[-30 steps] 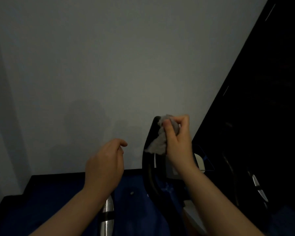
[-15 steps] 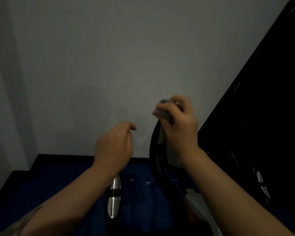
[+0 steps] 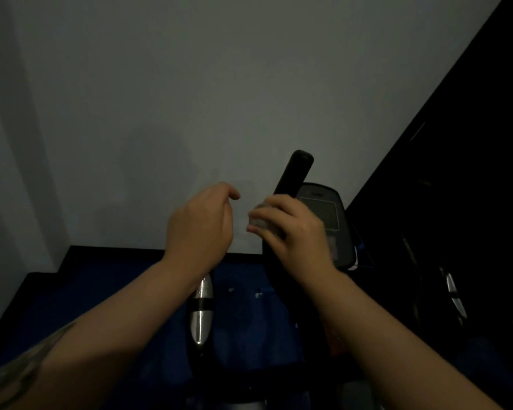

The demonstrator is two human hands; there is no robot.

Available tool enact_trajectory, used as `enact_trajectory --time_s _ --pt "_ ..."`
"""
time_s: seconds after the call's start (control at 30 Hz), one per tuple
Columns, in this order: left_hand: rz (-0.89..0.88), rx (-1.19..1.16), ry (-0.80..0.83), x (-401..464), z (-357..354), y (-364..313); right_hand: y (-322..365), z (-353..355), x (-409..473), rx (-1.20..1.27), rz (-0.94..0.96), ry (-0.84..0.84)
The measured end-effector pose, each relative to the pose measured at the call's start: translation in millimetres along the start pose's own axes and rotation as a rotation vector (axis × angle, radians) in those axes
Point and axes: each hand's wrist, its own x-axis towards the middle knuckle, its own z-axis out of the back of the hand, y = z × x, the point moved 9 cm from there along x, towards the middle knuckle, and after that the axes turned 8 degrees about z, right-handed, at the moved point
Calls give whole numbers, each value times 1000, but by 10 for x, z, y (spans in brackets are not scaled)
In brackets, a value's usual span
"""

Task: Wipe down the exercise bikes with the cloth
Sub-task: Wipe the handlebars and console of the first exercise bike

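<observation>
The right hand's fingers (image 3: 267, 216) are curled tight around the cloth (image 3: 259, 222), a pale wad of which only a small edge peeps out at nine o'clock of the knuckles. They press it against the black handlebar grip (image 3: 296, 173), whose rounded end rises toward one o'clock above the right hand (image 3: 293, 232). Beside it, at nine o'clock and just apart, the left hand (image 3: 200, 229) hovers with its fingers loosely bent, holding nothing. Behind the right hand, at three o'clock, sits the bike's console (image 3: 326, 214), dim and grey. Below, a chrome bar (image 3: 202, 309) stands over the blue floor (image 3: 101, 306).

The step in hand looks to be wiping the grip. The next move likely calls for a firm stroke of the cloth along the grip, then on to the console.
</observation>
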Motion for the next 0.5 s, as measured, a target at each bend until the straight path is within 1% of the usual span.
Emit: enact_trajectory --time_s 0.1,0.17,0.2,0.27,0.3,0.33,0.37,0.43,0.5 --pt "12 -8 -16 -2 12 8 -26 86 -343 273 -88 110" --pt "21 -15 -14 4 10 13 -121 228 -315 401 -129 145" --pt "32 -16 -12 6 13 21 -210 299 -217 418 -170 70" --pt "49 -18 -1 -18 11 18 -433 405 -81 380 -340 -212" --pt "52 -16 1 -22 8 14 -440 377 -88 367 -421 -313" --pt "60 -12 -1 -7 4 18 -372 274 -125 384 -461 -343" --pt "63 -13 -14 2 21 30 -273 109 -176 423 -467 -274" --pt "87 -30 -33 -34 71 73 -158 -85 -331 495 -437 -63" --pt "12 -37 21 51 -1 -83 -252 111 -441 533 -419 70"
